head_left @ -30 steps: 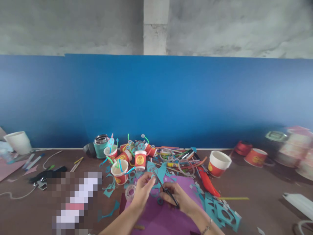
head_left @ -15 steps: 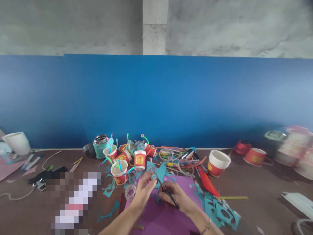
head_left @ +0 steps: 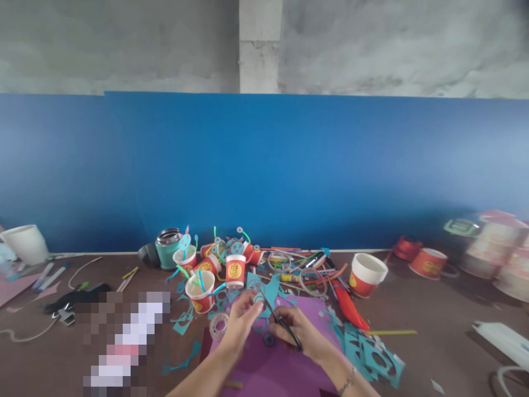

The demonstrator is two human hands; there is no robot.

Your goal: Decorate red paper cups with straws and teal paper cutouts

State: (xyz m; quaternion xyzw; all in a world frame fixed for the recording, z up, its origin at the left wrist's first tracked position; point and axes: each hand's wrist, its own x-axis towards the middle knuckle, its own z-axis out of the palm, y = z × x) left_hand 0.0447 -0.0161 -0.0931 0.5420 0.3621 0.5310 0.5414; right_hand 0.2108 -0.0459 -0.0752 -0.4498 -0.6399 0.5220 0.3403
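Note:
Over a purple sheet (head_left: pixel 264 369), my left hand (head_left: pixel 243 318) pinches a piece of light-blue paper (head_left: pixel 271 288) with circles drawn on it. My right hand (head_left: pixel 295 328) is closed round the black handles of a pair of scissors (head_left: pixel 273 313). Their blades point up and left and meet the paper beside my left fingertips. A small dark-centred paper ring (head_left: pixel 269 339) lies on the purple sheet between my wrists. Left of my left hand stands a roll of clear tape (head_left: pixel 219 325). My fingers hide part of the paper's edge.
Red-and-white paper cups (head_left: pixel 200 292) with straws and paper discs crowd the back left, beside a teal flask (head_left: pixel 168 248). Markers, straws and tape rings pile up behind my hands. Cut blue scraps (head_left: pixel 374 355) lie right, near stacked cups (head_left: pixel 368 274) and a yellow stick (head_left: pixel 392 332).
Both hands keep nearly the same place, with the scissors still at the blue paper. The whole view has shifted very slightly.

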